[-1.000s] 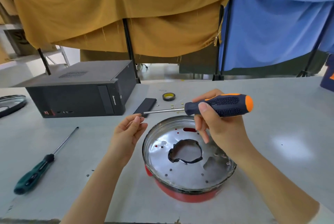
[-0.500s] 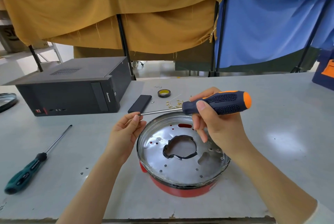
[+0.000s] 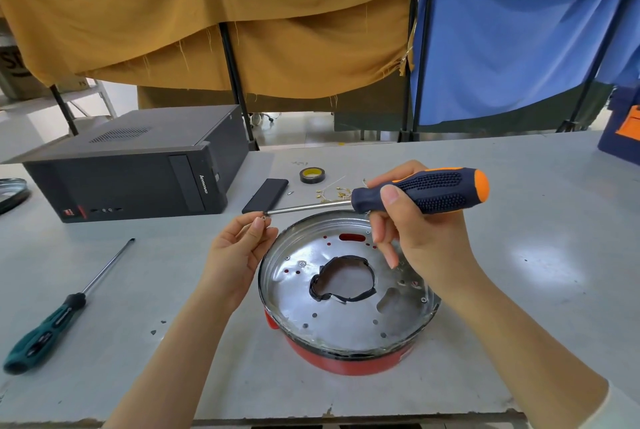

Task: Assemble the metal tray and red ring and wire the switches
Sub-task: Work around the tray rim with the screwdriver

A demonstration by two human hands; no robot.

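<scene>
screw now pinched in left fingers, touching screwdriver tip.

The tray sits in the ring, near the front edge of the surface. Above the tray's far rim the right hand holds a screwdriver level, its tip pointing left and meeting a screw pinched in the left hand. Behind lie a flat case, a tape roll and loose small parts. A computer stands back left; a second screwdriver lies front left.
</scene>
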